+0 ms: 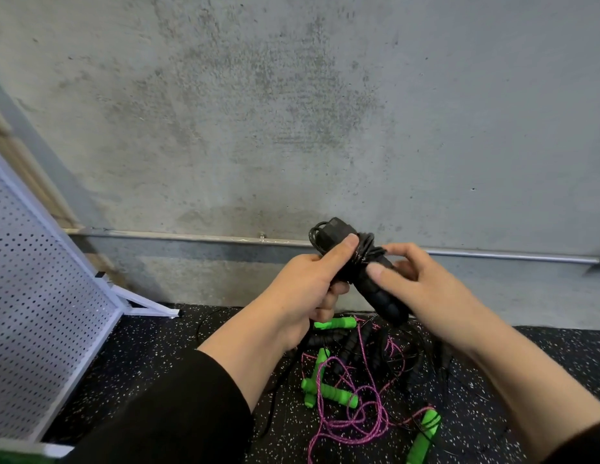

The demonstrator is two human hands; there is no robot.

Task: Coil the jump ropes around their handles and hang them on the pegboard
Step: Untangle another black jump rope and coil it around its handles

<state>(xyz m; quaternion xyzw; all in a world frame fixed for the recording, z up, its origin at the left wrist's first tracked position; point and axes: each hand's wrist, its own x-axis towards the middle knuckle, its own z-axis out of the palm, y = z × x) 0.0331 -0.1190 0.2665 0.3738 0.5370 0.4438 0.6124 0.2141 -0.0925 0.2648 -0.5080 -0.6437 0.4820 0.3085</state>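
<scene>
Both forearms framed the black jump rope [359, 262], held above the floor's tangle of ropes [352, 390]: my left hand [305, 283] gripped its bundled handles, my right hand [416, 283] pinched the wound cord. Judged best practice was keeping the last turns taut and tucking the end before turning to the pegboard [41, 313] at left.

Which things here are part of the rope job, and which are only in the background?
Part of the job:
- black rope, gripped by left hand and right hand
- rope pile on the floor
- pegboard

Background:
- concrete wall
- pipe
- speckled floor
</scene>
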